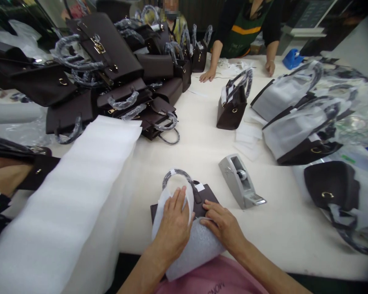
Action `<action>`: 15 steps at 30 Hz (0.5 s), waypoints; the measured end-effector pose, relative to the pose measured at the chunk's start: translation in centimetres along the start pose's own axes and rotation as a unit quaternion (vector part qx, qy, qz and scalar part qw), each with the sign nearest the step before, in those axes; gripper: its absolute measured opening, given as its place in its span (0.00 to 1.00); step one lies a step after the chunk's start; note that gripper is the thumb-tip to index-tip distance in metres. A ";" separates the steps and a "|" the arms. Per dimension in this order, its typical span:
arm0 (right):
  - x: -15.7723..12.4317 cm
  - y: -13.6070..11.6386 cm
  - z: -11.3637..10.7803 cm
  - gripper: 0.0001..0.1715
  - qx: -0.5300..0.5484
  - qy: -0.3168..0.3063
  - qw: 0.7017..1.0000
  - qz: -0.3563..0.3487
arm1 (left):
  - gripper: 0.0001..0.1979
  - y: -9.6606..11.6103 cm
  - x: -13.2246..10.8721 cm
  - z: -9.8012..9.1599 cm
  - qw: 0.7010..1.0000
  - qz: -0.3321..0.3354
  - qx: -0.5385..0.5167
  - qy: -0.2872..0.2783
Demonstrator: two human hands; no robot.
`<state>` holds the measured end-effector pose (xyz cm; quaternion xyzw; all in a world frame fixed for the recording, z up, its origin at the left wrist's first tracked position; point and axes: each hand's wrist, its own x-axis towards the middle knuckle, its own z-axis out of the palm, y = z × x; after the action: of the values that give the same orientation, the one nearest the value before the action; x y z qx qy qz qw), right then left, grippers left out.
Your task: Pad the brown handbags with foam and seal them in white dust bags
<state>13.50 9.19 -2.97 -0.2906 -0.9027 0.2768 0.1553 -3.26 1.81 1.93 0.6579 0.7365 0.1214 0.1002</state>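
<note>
In front of me a small dark brown handbag [207, 196] lies on the table, its looped handle [174, 171] wrapped in clear film. A white foam sheet [196, 249] covers its near part, and another stretch of foam passes up through the handle. My left hand [176, 218] rests flat on that upper foam, fingers stretched out. On the bag's right side, my right hand [222, 222] touches the dark panel with slightly bent, parted fingers, its thumb at the foam's edge. A white tag [199, 187] shows beside the handle.
A grey tape dispenser [241, 179] stands to the right. Long foam sheets [64, 196] lie at left, below a heap of brown handbags [110, 53]. Foam-wrapped bags [297, 126] line the right side. One small bag [231, 106] stands mid-table; a co-worker's hands [209, 74] rest beyond.
</note>
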 end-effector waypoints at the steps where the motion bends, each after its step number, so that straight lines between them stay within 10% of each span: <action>1: 0.0 0.0 -0.1 0.09 0.008 0.003 1.000 0.003 | 0.22 0.2 -0.5 0.4 0.999 0.031 0.008 0.013; 7: 0.2 0.0 -0.5 0.07 0.053 0.005 0.999 -0.003 | 0.31 2.4 -2.8 3.0 0.997 0.070 0.015 -0.037; 15: 1.3 1.0 -0.9 0.05 0.153 -0.033 0.987 0.039 | 0.30 3.2 -5.0 7.0 0.992 0.053 0.103 0.046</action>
<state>13.31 11.08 -2.71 -0.2889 -0.8425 0.4266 0.1572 2.46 -2.50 -3.78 0.6963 0.7133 0.0798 -0.0088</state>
